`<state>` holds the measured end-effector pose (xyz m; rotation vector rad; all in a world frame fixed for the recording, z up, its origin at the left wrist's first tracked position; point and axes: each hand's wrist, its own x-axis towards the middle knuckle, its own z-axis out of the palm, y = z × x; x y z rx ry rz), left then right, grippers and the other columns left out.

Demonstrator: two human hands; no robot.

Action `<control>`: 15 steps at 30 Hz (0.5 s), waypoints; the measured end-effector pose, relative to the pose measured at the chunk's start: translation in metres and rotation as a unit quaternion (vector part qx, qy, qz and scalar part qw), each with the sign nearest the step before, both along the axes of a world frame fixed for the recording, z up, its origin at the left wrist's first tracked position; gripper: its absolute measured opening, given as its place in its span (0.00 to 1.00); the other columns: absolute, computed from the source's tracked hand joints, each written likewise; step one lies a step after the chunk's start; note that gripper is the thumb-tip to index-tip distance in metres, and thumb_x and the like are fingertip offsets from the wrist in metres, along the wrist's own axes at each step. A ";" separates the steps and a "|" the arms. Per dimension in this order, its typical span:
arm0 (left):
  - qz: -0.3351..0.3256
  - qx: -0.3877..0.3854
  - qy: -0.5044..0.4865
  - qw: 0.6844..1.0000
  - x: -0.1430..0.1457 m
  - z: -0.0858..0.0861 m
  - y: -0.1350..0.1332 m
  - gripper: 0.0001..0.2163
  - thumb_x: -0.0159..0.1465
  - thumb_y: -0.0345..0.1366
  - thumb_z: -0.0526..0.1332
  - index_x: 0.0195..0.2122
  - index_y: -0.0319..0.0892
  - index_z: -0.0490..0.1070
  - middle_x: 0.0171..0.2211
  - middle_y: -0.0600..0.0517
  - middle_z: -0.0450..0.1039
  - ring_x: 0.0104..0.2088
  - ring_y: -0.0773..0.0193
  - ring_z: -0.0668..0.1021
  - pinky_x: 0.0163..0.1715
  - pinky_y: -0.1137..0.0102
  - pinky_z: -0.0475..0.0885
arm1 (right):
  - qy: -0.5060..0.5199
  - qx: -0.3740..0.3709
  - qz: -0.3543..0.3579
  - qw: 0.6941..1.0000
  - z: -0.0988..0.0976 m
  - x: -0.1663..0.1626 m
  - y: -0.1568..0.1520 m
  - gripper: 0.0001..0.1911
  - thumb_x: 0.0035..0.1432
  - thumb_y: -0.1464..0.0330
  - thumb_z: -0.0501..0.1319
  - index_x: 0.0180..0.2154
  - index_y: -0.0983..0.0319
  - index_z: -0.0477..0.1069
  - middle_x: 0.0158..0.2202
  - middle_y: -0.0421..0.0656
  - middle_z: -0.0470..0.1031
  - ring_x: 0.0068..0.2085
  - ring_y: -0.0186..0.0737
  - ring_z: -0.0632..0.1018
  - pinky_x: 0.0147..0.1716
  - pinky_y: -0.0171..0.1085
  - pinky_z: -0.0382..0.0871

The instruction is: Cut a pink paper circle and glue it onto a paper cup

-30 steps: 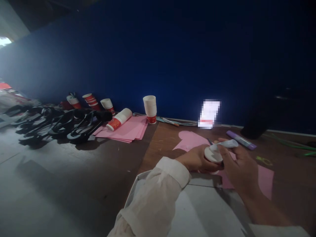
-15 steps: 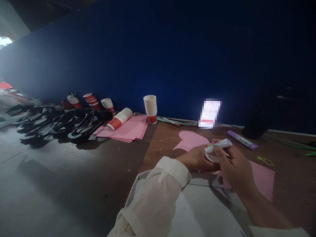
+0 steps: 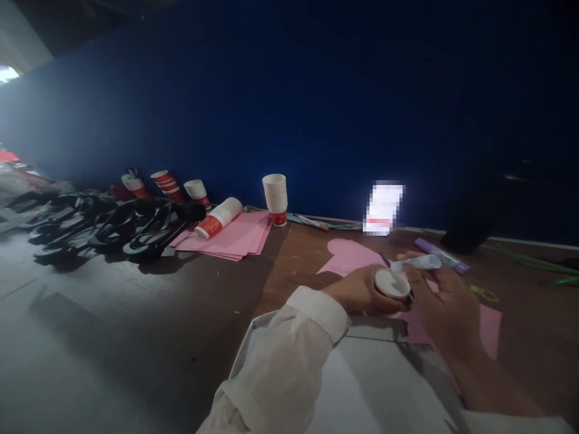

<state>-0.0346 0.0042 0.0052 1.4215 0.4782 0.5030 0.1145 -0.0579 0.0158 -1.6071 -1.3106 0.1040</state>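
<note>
My left hand (image 3: 359,290) is wrapped round a small white paper cup (image 3: 392,283), held on its side with its round end facing me. My right hand (image 3: 446,301) pinches a thin white tube (image 3: 418,263) whose tip touches the cup's end. Both hands hover over pink paper (image 3: 350,256) on the brown table, just beyond a white sheet (image 3: 375,386) near me.
A stack of white cups (image 3: 275,198) and a toppled red-and-white cup stack (image 3: 219,217) sit on pink sheets (image 3: 235,237) by the blue wall. Black scissors (image 3: 117,228) lie heaped at left. A purple marker (image 3: 442,256) and a green item (image 3: 484,293) lie at right.
My right hand drew the tube a little to the right and back, so the cup's round end shows again after being covered half a second ago. The left hand stayed put.
</note>
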 end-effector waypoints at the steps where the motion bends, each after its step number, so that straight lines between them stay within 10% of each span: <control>1: -0.003 0.005 0.005 1.000 0.000 0.001 0.000 0.18 0.48 0.40 0.77 0.35 0.38 0.74 0.28 0.53 0.72 0.27 0.67 0.73 0.26 0.73 0.66 | -0.008 0.003 0.005 1.000 0.000 0.000 0.000 0.18 0.63 0.55 0.59 0.48 0.55 0.80 0.51 0.46 0.82 0.54 0.57 0.79 0.56 0.55 0.68; 15: -0.013 0.062 0.040 0.997 -0.001 0.003 0.003 0.15 0.53 0.41 0.73 0.34 0.40 0.71 0.25 0.55 0.70 0.24 0.68 0.71 0.23 0.74 0.65 | -0.044 0.013 0.031 0.998 -0.004 -0.003 -0.007 0.17 0.63 0.55 0.58 0.44 0.57 0.78 0.44 0.47 0.82 0.47 0.53 0.80 0.49 0.47 0.71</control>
